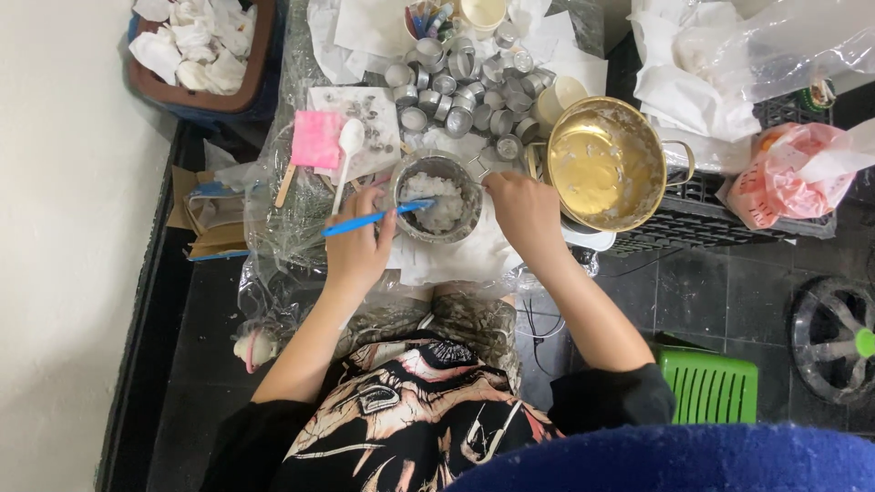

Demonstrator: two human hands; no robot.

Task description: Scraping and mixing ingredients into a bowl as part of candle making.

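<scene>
My left hand (358, 248) grips a blue stick (375, 219) whose far end dips into a small metal pot (439, 197) filled with white flaky wax. Resting on the right side of that pot is my right hand (524, 211), its fingers curled at the rim; whether it grips the rim or the small handle is hidden. The pot sits on white paper over a plastic-covered surface in front of me.
A brass-coloured pot (606, 164) with whitish residue stands to the right on a black crate (720, 219). Several small metal cups (465, 87) lie behind. A white spoon (348, 144) and pink card (315, 138) rest at the left. A green stool (709, 387) sits on the floor.
</scene>
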